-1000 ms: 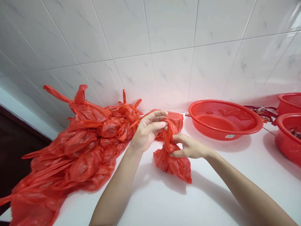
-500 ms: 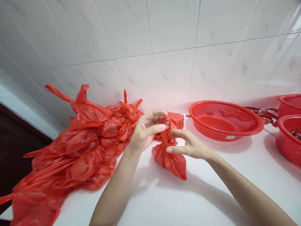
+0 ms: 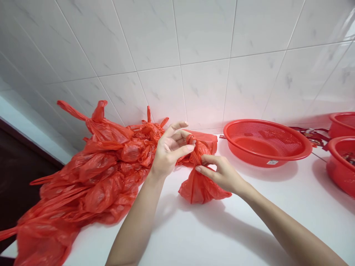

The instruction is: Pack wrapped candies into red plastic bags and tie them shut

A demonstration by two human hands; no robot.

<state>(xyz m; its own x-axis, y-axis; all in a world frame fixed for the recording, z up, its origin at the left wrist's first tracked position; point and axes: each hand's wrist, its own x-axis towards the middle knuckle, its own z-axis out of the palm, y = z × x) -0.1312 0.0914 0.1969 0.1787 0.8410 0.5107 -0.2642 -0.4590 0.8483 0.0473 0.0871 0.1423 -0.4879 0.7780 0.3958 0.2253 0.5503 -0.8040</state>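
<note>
A red plastic bag [image 3: 201,186] hangs bunched between my hands, just above the white table; its lower part bulges and its contents are hidden. My left hand [image 3: 172,147] pinches the twisted top of the bag between thumb and fingers, with the index finger raised. Lower down, my right hand [image 3: 219,170] has thumb and index finger closed on the gathered neck. Behind the bag lies a flat stack of red plastic bags [image 3: 206,138] against the wall, partly covered by my left hand and the held bag.
A heap of filled, tied red bags [image 3: 97,177] covers the left side of the white table [image 3: 177,236]. At the back right stands a red perforated basket [image 3: 266,142]. Further right are two more red baskets [image 3: 342,162] and some small wrapped items [image 3: 309,135]. A tiled wall [image 3: 205,88] borders the back.
My right hand has closed its thumb and index finger on the bag's neck, where they were further apart. The bag's lower part has swung and spread to the right.
</note>
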